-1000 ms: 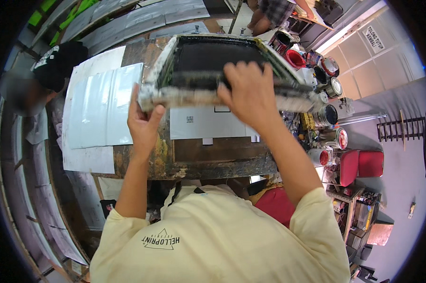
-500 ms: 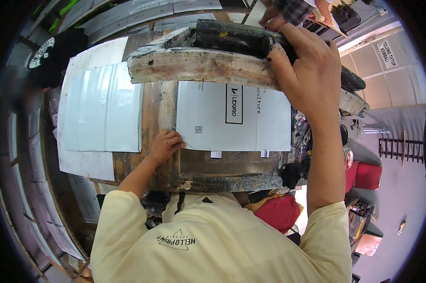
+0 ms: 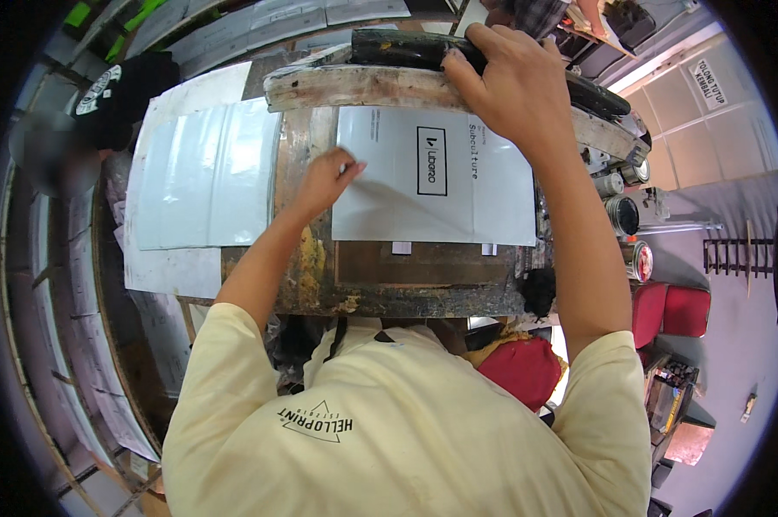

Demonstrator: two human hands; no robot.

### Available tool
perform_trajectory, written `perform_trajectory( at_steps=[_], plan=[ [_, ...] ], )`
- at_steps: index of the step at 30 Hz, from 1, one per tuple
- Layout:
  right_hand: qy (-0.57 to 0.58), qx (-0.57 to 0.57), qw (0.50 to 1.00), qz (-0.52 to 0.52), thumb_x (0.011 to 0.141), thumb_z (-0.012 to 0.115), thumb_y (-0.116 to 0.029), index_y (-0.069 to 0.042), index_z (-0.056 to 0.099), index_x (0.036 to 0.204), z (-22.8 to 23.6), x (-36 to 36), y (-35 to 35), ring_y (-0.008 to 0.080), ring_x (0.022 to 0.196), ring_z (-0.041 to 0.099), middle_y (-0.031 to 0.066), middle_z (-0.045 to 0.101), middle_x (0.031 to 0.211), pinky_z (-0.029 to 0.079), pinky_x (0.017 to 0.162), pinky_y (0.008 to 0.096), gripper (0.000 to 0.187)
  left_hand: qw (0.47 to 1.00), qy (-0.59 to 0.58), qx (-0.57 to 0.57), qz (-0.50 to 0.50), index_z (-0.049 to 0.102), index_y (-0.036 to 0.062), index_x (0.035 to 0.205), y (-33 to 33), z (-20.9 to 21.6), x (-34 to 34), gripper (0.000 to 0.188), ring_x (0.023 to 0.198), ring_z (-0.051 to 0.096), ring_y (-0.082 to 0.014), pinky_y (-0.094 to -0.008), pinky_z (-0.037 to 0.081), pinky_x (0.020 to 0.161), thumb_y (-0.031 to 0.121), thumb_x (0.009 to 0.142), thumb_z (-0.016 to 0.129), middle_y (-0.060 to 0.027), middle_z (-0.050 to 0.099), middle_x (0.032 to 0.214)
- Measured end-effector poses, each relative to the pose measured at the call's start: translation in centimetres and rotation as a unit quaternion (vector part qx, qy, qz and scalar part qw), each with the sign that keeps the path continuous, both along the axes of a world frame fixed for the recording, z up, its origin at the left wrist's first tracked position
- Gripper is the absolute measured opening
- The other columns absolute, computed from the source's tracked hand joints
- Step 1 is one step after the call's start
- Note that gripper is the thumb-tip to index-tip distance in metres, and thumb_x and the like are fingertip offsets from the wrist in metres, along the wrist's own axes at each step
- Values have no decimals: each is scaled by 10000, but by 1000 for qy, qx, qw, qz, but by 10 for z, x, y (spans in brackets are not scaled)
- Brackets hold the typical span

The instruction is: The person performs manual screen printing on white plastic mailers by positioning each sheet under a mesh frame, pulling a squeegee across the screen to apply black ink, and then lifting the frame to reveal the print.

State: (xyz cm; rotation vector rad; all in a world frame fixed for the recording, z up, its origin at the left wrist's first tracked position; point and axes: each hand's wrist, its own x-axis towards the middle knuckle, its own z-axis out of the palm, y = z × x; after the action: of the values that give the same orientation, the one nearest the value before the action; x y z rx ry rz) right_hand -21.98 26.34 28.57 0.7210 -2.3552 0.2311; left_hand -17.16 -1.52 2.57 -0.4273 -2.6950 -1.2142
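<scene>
My right hand grips the raised wooden screen-printing frame near its right end, with its fingers over the dark squeegee lying along it. Beneath the frame, a white plastic mailer printed in black lies flat on the worn worktable. My left hand hovers over the mailer's left edge with its fingers curled in, and nothing shows in them. Its shadow falls on the mailer. To the left lies a stack of glossy, blank white mailers.
Shelves with flat white pieces run down the left side. A person in black is at the far left, and another person at the back. Paint tins and red chairs stand to the right. A black rag lies at the table's right edge.
My left hand has let go of the mailer's near left corner and risen up and away from me. The view has shifted, and more of the print shows below the frame.
</scene>
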Motion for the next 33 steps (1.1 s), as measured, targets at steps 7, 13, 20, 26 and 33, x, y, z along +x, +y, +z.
perform_trajectory(
  at_steps=[7, 13, 20, 26, 33],
  plan=[
    [-17, 1, 1000, -5, 911, 657, -461, -53, 757, 1072, 5, 0, 3, 338, 889, 689, 124, 709, 867, 446, 875, 509, 450, 988, -71, 111, 82, 732, -15, 887, -11, 23, 44, 117, 695, 662, -201, -330, 519, 645, 98, 860, 743, -97, 678, 829],
    [-35, -28, 999, 9, 875, 697, -378, -45, 716, 965, 24, -14, -4, 330, 879, 649, 120, 675, 851, 432, 831, 474, 345, 940, -260, 172, 140, 738, 14, 1058, -170, -25, 13, 220, 725, 651, -113, -271, 543, 668, 39, 847, 684, -54, 720, 969],
    [-89, -2, 996, -10, 807, 671, -291, -18, 660, 980, 46, -30, -11, 364, 826, 588, 155, 613, 863, 408, 795, 458, 324, 935, -282, -66, 205, 754, 20, 1054, -361, -28, -60, 327, 834, 676, -226, -371, 580, 779, -23, 779, 581, -129, 716, 1071],
    [-129, 9, 992, -1, 789, 641, -303, 9, 663, 1067, 52, -35, -2, 384, 829, 569, 173, 623, 906, 401, 799, 431, 419, 756, -87, -551, 344, 711, 59, 1272, -417, -19, -85, 378, 1280, 611, -400, -434, 489, 1094, 88, 898, 667, -252, 653, 1334],
    [-105, -8, 993, -54, 836, 640, -291, -31, 579, 1437, 25, -12, -6, 386, 914, 607, 214, 665, 1013, 476, 880, 491, 658, 958, -153, 229, 73, 418, 29, 1611, -100, 143, -29, 1030, 920, 704, -185, -267, 537, 851, 177, 746, 957, -111, 725, 1243]
  ],
)
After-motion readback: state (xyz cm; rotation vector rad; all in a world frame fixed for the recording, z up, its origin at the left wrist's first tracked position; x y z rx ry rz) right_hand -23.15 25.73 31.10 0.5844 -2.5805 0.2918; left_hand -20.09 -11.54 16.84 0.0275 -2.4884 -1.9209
